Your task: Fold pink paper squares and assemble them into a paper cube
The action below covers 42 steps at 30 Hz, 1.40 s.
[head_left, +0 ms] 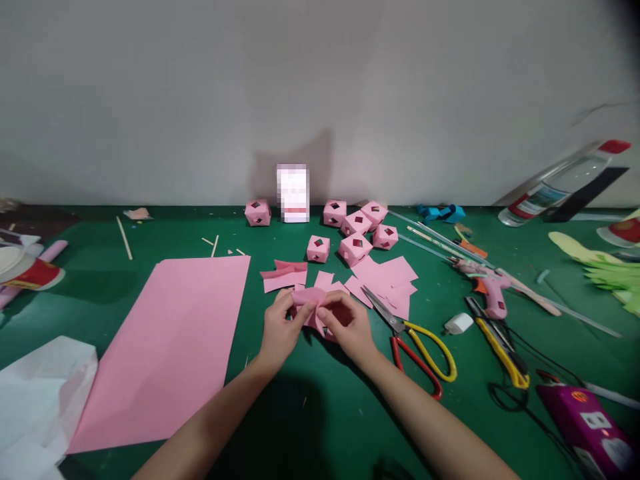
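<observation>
Between my two hands is a piece of folded pink paper [310,295], partly hidden by the fingers. My left hand [284,327] pinches its left side with thumb and fingers. On the other side, my right hand [350,323] has thumb and fingertips closed on the paper near its middle. Loose pink paper pieces [385,283] lie just beyond the hands, with a folded pink strip [284,275] at their left. Several pink paper cubes with diamond-shaped holes [356,248] stand farther back. Scissors [400,325] with red and yellow handles rest right of my right hand.
Large pink sheets [175,353] lie at left, beside crumpled white paper [50,393]. At right are a pink glue gun [495,293], a yellow utility knife [500,347], a white plug [459,324] and a purple box [585,427]. A bottle [560,183] leans on the wall.
</observation>
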Tool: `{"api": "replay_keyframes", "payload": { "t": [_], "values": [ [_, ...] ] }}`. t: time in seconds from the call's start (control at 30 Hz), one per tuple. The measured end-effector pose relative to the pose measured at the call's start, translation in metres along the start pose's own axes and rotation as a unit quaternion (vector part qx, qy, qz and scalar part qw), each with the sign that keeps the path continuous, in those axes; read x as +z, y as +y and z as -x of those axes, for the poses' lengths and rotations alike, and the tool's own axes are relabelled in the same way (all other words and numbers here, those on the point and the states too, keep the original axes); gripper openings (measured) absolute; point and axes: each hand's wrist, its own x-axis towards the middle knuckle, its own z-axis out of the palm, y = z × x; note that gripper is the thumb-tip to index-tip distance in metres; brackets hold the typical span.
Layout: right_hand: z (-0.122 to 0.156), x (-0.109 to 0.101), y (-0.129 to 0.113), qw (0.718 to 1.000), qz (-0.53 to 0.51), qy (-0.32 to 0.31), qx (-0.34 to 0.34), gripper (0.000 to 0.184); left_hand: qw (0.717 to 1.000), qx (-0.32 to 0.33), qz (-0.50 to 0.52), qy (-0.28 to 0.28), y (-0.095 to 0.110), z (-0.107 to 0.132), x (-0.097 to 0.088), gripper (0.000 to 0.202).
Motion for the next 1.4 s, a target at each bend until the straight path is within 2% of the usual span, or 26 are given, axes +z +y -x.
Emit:
{"api": "replay_keyframes", "payload": {
  "t": [0.13, 0.3, 0.4, 0.5, 0.63, 0.77, 0.87, 0.97, 1.07, 1.17, 1.4],
  "values": [
    [-0.002, 0.002, 0.003, 0.997, -0.047, -0.032, 0.052, 0.028, 1.000, 0.002, 0.003, -0.010, -0.001, 0.001, 0.000, 0.017],
    [-0.004, 0.002, 0.003, 0.995, -0.044, -0.060, 0.072, 0.021, 0.999, -0.035, 0.015, 0.017, -0.001, 0.001, 0.001, 0.010],
    [-0.005, 0.001, 0.000, 0.993, -0.046, -0.071, 0.086, 0.021, 0.997, -0.045, 0.039, 0.040, -0.002, 0.002, 0.002, 0.018],
    [-0.005, 0.000, -0.002, 0.991, -0.039, -0.078, 0.104, 0.024, 0.998, -0.029, 0.040, 0.037, -0.002, 0.002, 0.002, 0.023],
    [-0.006, -0.002, -0.001, 0.989, -0.039, -0.054, 0.130, 0.024, 0.999, -0.011, 0.021, 0.031, 0.001, 0.001, -0.001, 0.006],
    [-0.008, -0.004, -0.001, 0.991, -0.036, -0.019, 0.124, 0.022, 0.999, 0.039, 0.019, 0.015, 0.003, 0.002, -0.004, 0.030],
    [-0.008, -0.003, -0.003, 0.992, -0.040, -0.008, 0.122, 0.022, 0.997, 0.076, 0.018, -0.001, 0.003, 0.003, -0.005, 0.028],
    [-0.008, -0.003, -0.004, 0.991, -0.043, 0.017, 0.126, 0.024, 0.997, 0.077, -0.002, -0.013, 0.003, 0.003, -0.003, 0.019],
    [-0.008, -0.003, -0.004, 0.989, -0.058, 0.041, 0.129, 0.026, 0.996, 0.076, -0.050, -0.021, 0.005, 0.003, -0.001, 0.028],
    [-0.009, -0.004, -0.003, 0.989, -0.067, 0.050, 0.125, 0.027, 0.992, 0.087, -0.097, -0.004, 0.007, 0.003, 0.001, 0.027],
    [-0.010, -0.005, 0.002, 0.988, -0.079, 0.053, 0.123, 0.031, 0.994, 0.071, -0.079, 0.020, 0.004, 0.003, 0.005, 0.018]
  ]
}}
